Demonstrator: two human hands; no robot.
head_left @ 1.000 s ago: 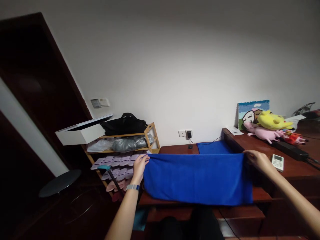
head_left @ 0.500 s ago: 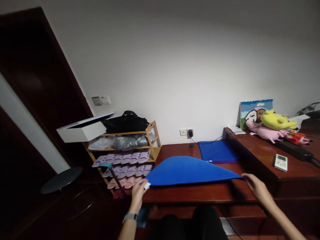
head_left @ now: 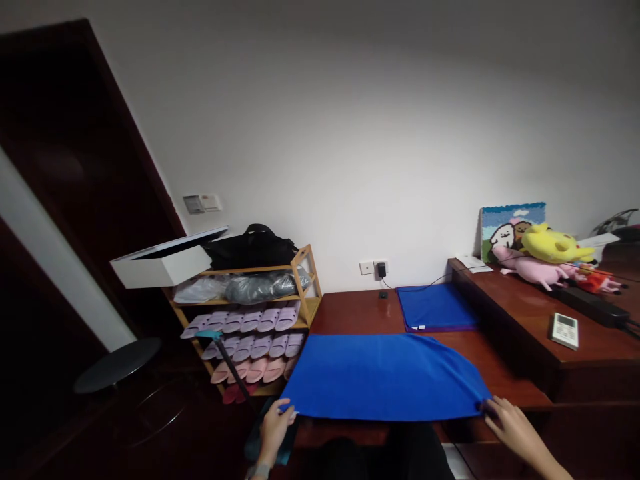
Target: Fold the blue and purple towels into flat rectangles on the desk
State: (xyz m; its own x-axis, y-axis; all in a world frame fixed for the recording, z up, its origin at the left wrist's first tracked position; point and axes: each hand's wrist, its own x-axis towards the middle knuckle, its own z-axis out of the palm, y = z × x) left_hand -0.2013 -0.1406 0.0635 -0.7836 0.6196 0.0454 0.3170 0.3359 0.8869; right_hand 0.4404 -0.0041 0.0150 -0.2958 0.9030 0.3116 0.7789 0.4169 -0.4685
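Note:
A blue towel (head_left: 383,380) lies stretched across the front of the dark red wooden table (head_left: 350,315), its near edge pulled taut between my hands. My left hand (head_left: 276,427) pinches the near left corner, where a small white tag shows by the fingers. At the near right corner, my right hand (head_left: 507,423) grips the cloth, its fingertips partly hidden. The towel's far right part slants in soft folds. Behind it, near the wall, rests a flat folded blue cloth (head_left: 435,307) with a small white tag on its front edge.
On the raised right-hand surface are a white remote (head_left: 565,331), plush toys (head_left: 555,247) and a black power strip (head_left: 590,307). To the left stands a shoe rack (head_left: 313,287) with several slippers, a black bag (head_left: 253,248) and a white box (head_left: 165,265). A round stool (head_left: 117,363) is farther left.
The towel, hanging upright between my hands a second ago, has swung down and spread over the table. Both hands have lowered toward me, still holding its corners.

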